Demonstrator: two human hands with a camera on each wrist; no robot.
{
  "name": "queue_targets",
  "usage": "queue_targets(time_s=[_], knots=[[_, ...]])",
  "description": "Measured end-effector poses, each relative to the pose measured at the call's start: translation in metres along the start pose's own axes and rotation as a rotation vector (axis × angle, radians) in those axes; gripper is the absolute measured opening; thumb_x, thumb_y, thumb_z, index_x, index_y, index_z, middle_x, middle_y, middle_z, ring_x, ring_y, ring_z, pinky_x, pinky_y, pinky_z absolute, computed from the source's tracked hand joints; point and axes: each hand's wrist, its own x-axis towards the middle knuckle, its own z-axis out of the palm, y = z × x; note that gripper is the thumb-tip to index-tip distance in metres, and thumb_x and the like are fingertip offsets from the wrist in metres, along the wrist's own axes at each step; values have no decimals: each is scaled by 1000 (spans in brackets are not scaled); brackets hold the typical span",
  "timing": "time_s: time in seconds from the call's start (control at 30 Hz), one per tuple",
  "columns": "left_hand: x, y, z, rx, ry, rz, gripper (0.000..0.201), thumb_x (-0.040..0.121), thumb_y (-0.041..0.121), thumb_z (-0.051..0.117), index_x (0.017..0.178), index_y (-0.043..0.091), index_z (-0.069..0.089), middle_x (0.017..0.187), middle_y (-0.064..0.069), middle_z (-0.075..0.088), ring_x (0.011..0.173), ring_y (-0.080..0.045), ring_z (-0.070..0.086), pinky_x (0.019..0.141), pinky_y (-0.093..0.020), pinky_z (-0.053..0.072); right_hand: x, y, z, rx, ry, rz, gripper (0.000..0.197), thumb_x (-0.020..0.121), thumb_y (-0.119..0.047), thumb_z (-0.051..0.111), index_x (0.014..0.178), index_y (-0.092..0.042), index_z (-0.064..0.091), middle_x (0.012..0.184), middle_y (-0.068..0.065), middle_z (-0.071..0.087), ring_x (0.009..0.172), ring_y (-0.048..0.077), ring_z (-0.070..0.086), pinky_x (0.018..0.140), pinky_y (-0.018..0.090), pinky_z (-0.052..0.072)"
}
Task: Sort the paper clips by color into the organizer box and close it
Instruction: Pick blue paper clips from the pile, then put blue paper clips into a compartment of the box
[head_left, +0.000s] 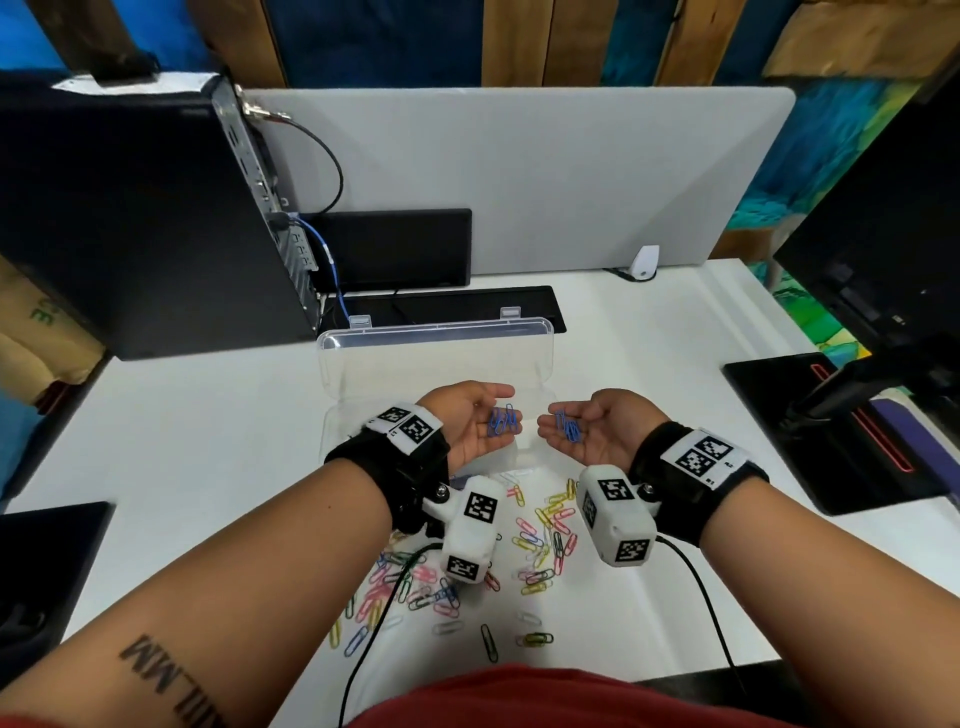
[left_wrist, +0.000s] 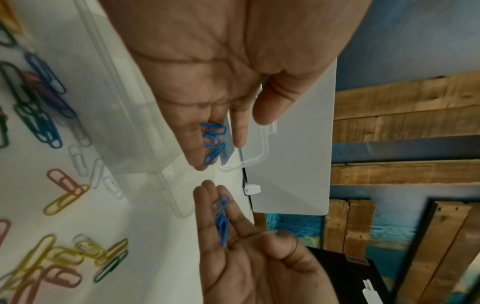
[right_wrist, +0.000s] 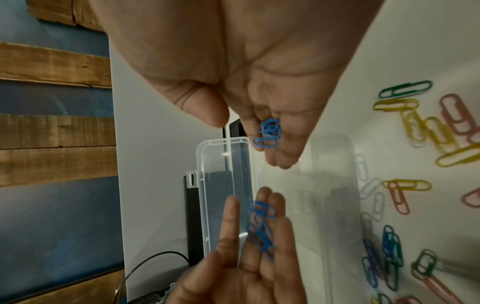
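Observation:
Both hands hover palm up over the clear organizer box (head_left: 336, 441), whose lid (head_left: 436, 353) stands open behind them. My left hand (head_left: 483, 423) carries a few blue paper clips (head_left: 504, 420) loose on its straight fingers. My right hand (head_left: 574, 431) carries another small bunch of blue clips (head_left: 567, 428) the same way. The left wrist view shows the left hand's clips (left_wrist: 214, 144) with the thumb apart from them. The right wrist view shows the right hand's clips (right_wrist: 269, 133) on its fingers. A mixed pile of coloured clips (head_left: 467, 571) lies on the white table in front of the box. The hands hide the box's compartments.
A black computer tower (head_left: 130, 218) stands at the left, with a grey divider panel (head_left: 519, 171) behind the box. A black mat (head_left: 831, 431) and a monitor base sit at the right. Black wrist-camera cables (head_left: 374, 623) trail across the clip pile toward the near table edge.

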Motion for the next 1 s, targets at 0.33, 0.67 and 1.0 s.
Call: queue_targets(time_s=[0.33,0.67,1.0], knots=[[32,2,33,206,131,-21,40,85,-12,26,103,9,56,78,-9,48,70,-16,49,77,-27,46,10,-20,2,-119,41,-1,23,86,0,26,85,1,49,84,17,51,73,27,53,67,32,49],[43,-3,37,352,174,-9,46,92,-13,27,124,2,56,80,-4,50,66,-11,46,66,-19,44,7,-12,-6,-224,-16,-50,48,88,10,20,126,5,50,131,21,51,129,32,46,98,32,41],[14,-30,12,1373,-52,206,25,87,12,51,106,18,67,88,6,63,78,-12,60,61,-11,44,13,16,-59,-910,214,-188,13,87,-6,52,79,-13,59,77,3,58,68,17,53,53,23,41]])
